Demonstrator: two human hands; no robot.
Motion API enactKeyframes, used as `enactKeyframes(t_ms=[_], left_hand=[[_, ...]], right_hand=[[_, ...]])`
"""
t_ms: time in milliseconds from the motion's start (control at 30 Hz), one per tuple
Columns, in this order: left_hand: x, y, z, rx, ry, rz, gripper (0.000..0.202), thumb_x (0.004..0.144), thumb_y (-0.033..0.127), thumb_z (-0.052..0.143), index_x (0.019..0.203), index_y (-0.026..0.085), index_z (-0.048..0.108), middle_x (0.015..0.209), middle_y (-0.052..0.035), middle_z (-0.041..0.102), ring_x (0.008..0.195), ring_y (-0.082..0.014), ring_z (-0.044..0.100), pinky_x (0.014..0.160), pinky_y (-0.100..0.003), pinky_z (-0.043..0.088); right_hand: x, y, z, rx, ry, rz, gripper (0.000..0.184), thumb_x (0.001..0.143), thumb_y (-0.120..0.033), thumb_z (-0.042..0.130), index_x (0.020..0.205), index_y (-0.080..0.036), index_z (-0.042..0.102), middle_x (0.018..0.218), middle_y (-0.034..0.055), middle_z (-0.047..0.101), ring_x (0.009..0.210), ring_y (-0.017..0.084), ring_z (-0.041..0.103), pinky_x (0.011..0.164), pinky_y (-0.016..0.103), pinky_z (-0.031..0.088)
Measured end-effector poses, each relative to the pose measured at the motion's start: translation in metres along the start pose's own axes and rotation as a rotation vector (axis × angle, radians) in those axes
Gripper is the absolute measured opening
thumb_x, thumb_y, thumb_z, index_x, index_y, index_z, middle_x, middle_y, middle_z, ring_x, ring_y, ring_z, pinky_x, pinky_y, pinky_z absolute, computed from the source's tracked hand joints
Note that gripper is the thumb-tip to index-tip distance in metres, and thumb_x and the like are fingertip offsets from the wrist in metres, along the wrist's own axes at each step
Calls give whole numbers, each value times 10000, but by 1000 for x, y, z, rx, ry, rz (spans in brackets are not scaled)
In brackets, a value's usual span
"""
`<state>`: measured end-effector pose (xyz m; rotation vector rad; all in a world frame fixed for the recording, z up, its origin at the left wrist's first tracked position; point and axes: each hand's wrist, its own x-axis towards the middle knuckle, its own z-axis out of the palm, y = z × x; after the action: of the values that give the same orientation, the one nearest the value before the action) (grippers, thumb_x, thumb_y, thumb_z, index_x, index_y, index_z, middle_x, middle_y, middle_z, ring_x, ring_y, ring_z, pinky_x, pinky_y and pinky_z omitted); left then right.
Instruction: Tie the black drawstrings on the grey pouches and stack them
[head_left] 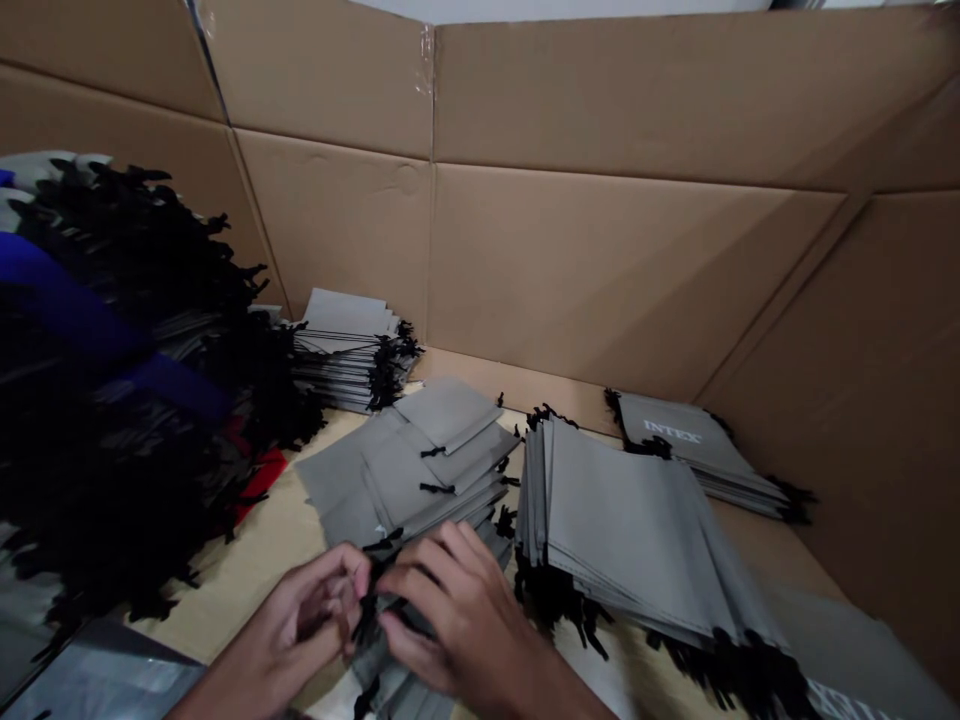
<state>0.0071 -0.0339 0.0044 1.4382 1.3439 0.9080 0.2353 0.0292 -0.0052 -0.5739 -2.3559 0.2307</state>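
Left hand and right hand look clenched on the black cords of a gray drawstring bag, long axis toward the body; tan bench, cardboard wall.

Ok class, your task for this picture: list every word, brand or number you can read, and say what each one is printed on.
"INTEX" in white letters on the top grey drawstring bag in the stack at the back right.
Pale print on the grey bag in the bottom right corner: cut off by the picture's edge, too blurred to read.
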Motion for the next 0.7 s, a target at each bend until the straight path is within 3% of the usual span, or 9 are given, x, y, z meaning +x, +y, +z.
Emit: enactKeyframes(t_ms=[167,300,400,533,700], left_hand=[[-11,-2,5,177,210,64,245,959,471,748,1098,272,780,1018,-48,821,948,-231,804,842,-197,632],[-17,-3,12,336,344,144,302,828,449,904,1103,331,863,1001,-18,873,871,-230,838,773,-163,657],[-19,-3,13,384,372,211,198,866,393,874,1062,388,900,1045,22,898,936,-227,866,873,-157,654],[-23,-2,9,389,362,275,264,898,297,826,1104,445,900,1091,67,901,961,-204,878,947,-151,630],[-25,5,6,392,362,289,188,902,350,832,1056,417,917,1045,42,906,927,-227,880,915,-162,647]], right_hand=[[-1,2,4,-67,-11,-53,133,1083,-231,628,1207,-223,672,1029,27,739,937,215,583,855,387,440],[-1,-1,7,-40,0,-9,124,1091,-250,624,1204,-230,670,1026,30,750,932,222,601,863,389,444],[-1,-4,7,5,3,22,106,1100,-247,617,1195,-230,663,1058,31,760,964,220,617,904,385,459],[-1,-6,7,-10,3,25,128,1096,-269,655,1219,-235,666,1074,23,769,977,223,615,934,390,462],[0,-4,9,-75,-35,-22,181,1042,-206,695,1218,-244,679,1030,17,751,913,222,572,831,390,415]])
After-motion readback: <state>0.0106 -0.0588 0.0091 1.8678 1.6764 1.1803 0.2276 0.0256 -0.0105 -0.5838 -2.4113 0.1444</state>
